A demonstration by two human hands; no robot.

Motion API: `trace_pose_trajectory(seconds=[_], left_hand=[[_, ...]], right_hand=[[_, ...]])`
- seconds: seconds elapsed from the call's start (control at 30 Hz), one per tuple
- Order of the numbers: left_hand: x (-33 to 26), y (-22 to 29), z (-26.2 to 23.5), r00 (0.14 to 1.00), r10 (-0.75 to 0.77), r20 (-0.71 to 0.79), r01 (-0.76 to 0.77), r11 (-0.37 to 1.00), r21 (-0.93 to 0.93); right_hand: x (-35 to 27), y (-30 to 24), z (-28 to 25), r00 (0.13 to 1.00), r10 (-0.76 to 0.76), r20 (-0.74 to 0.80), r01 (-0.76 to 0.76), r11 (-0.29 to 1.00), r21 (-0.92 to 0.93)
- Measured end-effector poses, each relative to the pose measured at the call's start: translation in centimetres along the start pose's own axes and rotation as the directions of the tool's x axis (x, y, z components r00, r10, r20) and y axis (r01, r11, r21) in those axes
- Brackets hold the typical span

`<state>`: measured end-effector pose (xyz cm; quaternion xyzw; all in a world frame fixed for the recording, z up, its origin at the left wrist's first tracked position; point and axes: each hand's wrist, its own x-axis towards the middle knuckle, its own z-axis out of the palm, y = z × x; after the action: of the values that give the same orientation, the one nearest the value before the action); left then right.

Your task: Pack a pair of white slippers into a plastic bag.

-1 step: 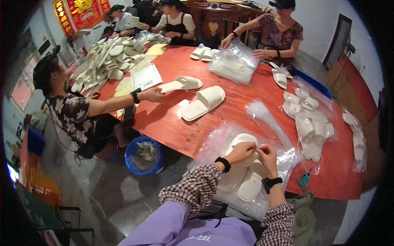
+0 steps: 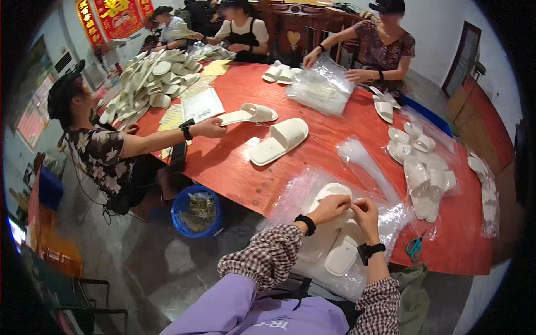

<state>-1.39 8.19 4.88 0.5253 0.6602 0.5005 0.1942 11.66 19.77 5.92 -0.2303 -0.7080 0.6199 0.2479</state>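
My left hand (image 2: 329, 209) and my right hand (image 2: 365, 214) meet fingertip to fingertip above a pair of white open-toe slippers. Both hands are closed in a pinch; whatever lies between the fingers is too small to make out. One slipper (image 2: 333, 191) shows its top beyond my left hand, and the other slipper (image 2: 342, 258) lies sole-end toward me below the hands. Under and around them spreads clear plastic bagging (image 2: 296, 187), crinkled and shiny. The hands partly hide the middle of both slippers.
Teal scissors (image 2: 414, 248) lie right of my right wrist on the red table (image 2: 240, 178). Bagged slippers (image 2: 427, 184) sit farther right. A co-worker's hand (image 2: 209, 128) holds a slipper at left; another person handles plastic bags (image 2: 321, 89) across. A blue bin (image 2: 180, 226) stands on the floor.
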Motion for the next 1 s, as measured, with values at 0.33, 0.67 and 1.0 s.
trace_pose_trajectory(seconds=[0.33,0.67,1.0], left_hand=[[0.4,-0.6,0.8,0.999,0.002,-0.048,-0.002,1.0,-0.004],[-7.1,4.5,-0.6,0.996,-0.089,0.0,0.087,0.981,0.175],[-7.2,2.4,5.1,0.997,0.023,0.072,-0.065,0.753,0.655]], right_hand=[[0.2,0.9,-0.6,0.999,0.003,0.047,-0.001,0.999,-0.045],[-3.8,-0.1,-6.6,0.971,-0.078,-0.225,0.028,0.976,-0.214],[-10.1,5.9,-6.8,0.983,-0.18,0.027,0.124,0.556,-0.822]])
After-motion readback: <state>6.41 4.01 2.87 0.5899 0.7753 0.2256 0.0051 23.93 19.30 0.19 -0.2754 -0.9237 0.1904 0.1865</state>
